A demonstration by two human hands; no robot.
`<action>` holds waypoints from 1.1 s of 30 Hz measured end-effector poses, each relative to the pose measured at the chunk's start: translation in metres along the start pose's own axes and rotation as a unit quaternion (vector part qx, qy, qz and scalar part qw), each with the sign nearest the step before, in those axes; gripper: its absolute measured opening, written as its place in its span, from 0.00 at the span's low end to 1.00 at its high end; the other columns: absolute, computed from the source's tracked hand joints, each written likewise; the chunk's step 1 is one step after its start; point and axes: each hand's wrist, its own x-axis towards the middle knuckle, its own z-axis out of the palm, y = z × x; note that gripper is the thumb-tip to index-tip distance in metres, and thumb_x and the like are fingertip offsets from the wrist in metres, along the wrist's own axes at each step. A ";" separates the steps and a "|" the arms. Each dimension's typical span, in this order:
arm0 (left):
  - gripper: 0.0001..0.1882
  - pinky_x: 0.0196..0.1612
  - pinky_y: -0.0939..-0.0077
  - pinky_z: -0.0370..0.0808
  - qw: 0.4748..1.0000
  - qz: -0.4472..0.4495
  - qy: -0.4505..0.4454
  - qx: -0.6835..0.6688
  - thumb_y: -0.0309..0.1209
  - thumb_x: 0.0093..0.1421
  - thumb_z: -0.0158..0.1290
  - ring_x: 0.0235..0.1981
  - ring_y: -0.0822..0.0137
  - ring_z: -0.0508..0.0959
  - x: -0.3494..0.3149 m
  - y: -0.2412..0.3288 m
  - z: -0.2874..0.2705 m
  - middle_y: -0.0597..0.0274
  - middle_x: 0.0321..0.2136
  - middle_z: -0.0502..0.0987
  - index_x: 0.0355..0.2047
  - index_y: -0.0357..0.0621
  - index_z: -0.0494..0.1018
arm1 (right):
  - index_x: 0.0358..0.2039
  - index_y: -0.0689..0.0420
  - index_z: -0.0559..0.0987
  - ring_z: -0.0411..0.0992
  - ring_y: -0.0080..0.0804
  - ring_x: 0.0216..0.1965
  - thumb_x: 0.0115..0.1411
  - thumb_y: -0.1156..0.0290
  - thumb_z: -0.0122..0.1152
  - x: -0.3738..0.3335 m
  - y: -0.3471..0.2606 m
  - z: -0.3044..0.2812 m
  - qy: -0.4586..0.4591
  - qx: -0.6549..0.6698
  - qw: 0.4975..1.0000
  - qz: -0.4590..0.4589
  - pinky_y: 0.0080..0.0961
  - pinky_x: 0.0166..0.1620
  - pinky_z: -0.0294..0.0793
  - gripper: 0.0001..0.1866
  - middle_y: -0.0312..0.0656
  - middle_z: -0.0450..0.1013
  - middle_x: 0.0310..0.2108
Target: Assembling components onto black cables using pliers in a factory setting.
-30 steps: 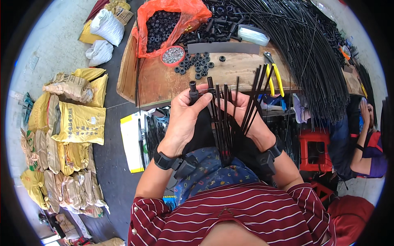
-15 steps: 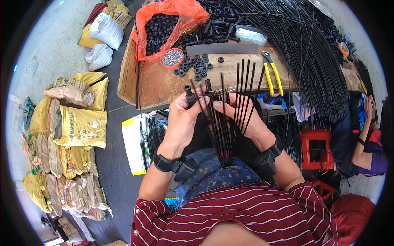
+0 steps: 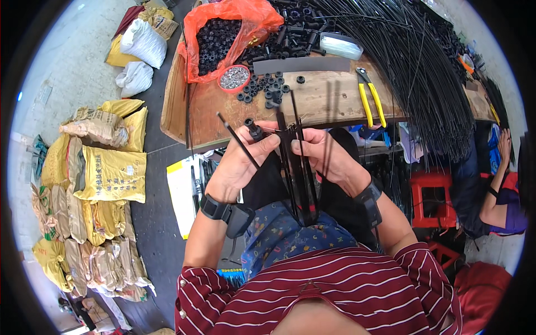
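Observation:
My left hand point(image 3: 237, 163) is closed around a black umbrella runner point(image 3: 253, 128), a tube-shaped plastic fitting whose open end points up. One black rod slants out past its thumb. Between my hands stands a bunch of thin black umbrella ribs point(image 3: 290, 173), their lower ends near my lap on the blue patterned cloth point(image 3: 279, 229). With thumb and fingers, my right hand point(image 3: 338, 162) pinches the bunch near its upper part. A fine wire shows by my left fingertips; where it leads among the ribs I cannot make out. Some ribs by my right hand are blurred.
On the wooden table point(image 3: 218, 120) lie yellow-handled pliers point(image 3: 369, 97), small black rings point(image 3: 268, 89), a red dish of metal bits point(image 3: 234, 78), an orange bag point(image 3: 192, 50) and a large rod heap point(image 3: 413, 84). A red stool point(image 3: 432, 201) stands right, near another person's arm point(image 3: 494, 190).
The ribs that were fanned out above my right hand have swung and blurred, and the bunch is narrower. One rod now leans left over my left hand. Both hands stay close together.

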 end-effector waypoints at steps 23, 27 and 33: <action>0.26 0.60 0.60 0.65 0.999 -0.025 -0.003 0.034 0.46 0.70 0.38 0.58 0.56 0.68 0.024 0.032 0.017 0.45 0.56 0.67 0.56 0.36 0.61 | 0.44 0.58 0.73 0.72 0.25 0.32 0.66 0.67 0.53 -0.010 0.013 0.010 -0.054 0.076 0.993 0.067 0.24 0.34 0.75 0.11 0.39 0.74 0.34; 0.26 0.61 0.59 0.63 0.998 -0.052 -0.015 0.031 0.47 0.69 0.38 0.59 0.55 0.67 0.022 0.023 0.021 0.45 0.56 0.68 0.56 0.36 0.62 | 0.43 0.58 0.73 0.72 0.25 0.31 0.66 0.66 0.54 -0.009 0.010 0.011 -0.050 0.087 0.993 0.059 0.24 0.34 0.75 0.10 0.38 0.74 0.34; 0.24 0.56 0.62 0.68 0.995 -0.042 0.013 0.090 0.43 0.69 0.42 0.54 0.57 0.71 0.014 0.027 0.027 0.46 0.52 0.71 0.55 0.36 0.63 | 0.50 0.60 0.71 0.70 0.26 0.30 0.65 0.61 0.55 -0.012 0.011 0.005 -0.023 0.070 0.996 0.050 0.25 0.32 0.72 0.18 0.38 0.71 0.33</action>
